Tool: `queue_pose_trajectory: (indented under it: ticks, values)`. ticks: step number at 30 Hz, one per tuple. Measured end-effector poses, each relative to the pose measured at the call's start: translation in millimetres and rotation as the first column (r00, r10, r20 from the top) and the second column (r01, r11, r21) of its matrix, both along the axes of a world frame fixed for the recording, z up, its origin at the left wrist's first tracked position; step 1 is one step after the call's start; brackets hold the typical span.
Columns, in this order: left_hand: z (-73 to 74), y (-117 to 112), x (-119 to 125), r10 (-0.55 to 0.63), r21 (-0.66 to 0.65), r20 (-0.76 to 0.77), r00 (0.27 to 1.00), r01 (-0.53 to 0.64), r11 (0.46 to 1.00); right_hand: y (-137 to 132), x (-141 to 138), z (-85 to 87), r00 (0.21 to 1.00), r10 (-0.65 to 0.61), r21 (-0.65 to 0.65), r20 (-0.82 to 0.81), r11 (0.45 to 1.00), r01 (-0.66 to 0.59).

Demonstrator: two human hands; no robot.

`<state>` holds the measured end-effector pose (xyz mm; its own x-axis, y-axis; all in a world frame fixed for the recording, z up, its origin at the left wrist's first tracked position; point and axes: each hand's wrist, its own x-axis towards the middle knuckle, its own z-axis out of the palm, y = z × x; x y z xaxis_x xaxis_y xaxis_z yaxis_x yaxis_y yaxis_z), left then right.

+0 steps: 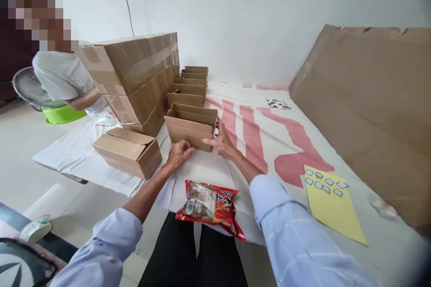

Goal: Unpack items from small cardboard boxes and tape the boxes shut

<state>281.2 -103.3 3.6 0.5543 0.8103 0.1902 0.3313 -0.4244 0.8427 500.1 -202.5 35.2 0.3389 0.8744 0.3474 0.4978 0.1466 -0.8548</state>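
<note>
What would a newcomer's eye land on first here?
Probably the shiny, bright-red printed plastic packet at bottom centre. Next, the bare left hand and bare right hand at an open brown cardboard box mid-frame, the left by its lower front, the right at its right end. To the box's left stand large, stacked brown cardboard cartons with taped seams.

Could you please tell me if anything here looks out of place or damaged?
The red food packet lies askew at the near edge of the cloth-covered table, seemingly overhanging it. At right, the large cardboard panel has a ragged, notched top edge.
</note>
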Motion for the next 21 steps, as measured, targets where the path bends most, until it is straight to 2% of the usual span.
queue_pose_trajectory:
  ticks: [3, 5, 7, 9, 12, 15, 17, 19, 21]
  values:
    - [-2.7, 31.7, 18.6, 0.073, 0.031, -0.051, 0.996, -0.072, 0.997, 46.4, 5.6, -1.2, 0.999, -0.034, 0.009, 0.028, 0.999, 0.034]
    - [-6.6, 48.1, 26.5, 0.122, 0.046, -0.078, 0.99, -0.118, 0.992, 67.7, 10.1, -1.5, 0.998, -0.043, -0.012, 0.046, 0.999, 0.043]
    - [-9.7, 58.5, 31.4, 0.156, 0.059, -0.096, 0.983, -0.151, 0.987, 77.0, 13.5, 0.4, 0.996, -0.045, -0.048, 0.079, 0.998, 0.049]
    - [-10.8, 63.7, 34.0, 0.174, 0.067, -0.109, 0.979, -0.167, 0.984, 71.0, 14.3, 4.4, 0.99, -0.043, -0.084, 0.134, 0.995, 0.055]
    - [-8.5, 64.5, 33.7, 0.164, 0.062, -0.117, 0.98, -0.158, 0.986, 31.7, 7.9, 11.3, 0.973, -0.005, -0.145, 0.231, 0.989, 0.04]
    - [-1.6, 58.1, 23.8, 0.122, 0.042, -0.112, 0.986, -0.118, 0.992, -35.4, -6.5, 16.2, 0.954, 0.085, -0.231, 0.288, 0.973, -0.017]
    - [5.1, 46.8, 8.1, 0.082, 0.029, -0.108, 0.991, -0.08, 0.996, -85.8, -17.7, 16.9, 0.946, 0.127, -0.299, 0.298, 0.954, -0.034]
    - [12.5, 27.3, -15.6, -0.036, 0.003, -0.11, 0.993, 0.037, 0.999, -132.1, -28.0, 14.2, 0.943, 0.133, -0.374, 0.305, 0.927, -0.01]
    - [18.0, 0.0, -43.2, -0.224, -0.044, -0.124, 0.967, 0.22, 0.975, -167.9, -36.8, 8.0, 0.941, 0.112, -0.448, 0.318, 0.893, 0.045]
